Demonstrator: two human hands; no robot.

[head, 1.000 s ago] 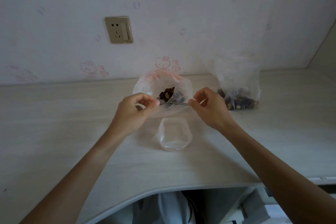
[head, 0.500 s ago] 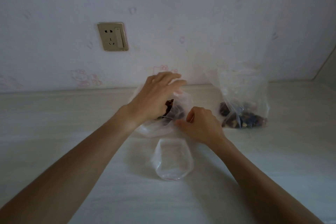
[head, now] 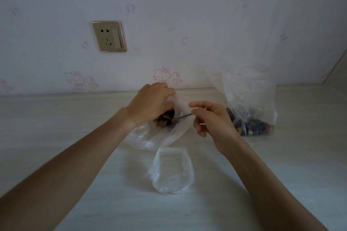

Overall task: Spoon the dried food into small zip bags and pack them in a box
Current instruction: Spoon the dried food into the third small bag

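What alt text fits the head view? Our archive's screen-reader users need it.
A person's left hand grips the rim of a clear plastic bag of dried food on a pale table, while the right hand pinches a spoon reaching into it. An empty small bag lies nearer; another food bag stands right.

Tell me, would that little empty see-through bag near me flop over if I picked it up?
Probably yes. The small empty bag looks thin, wrinkled and soft, so it would likely droop. Nothing shows inside, so it is probably very light. A push might slide it across the smooth table.
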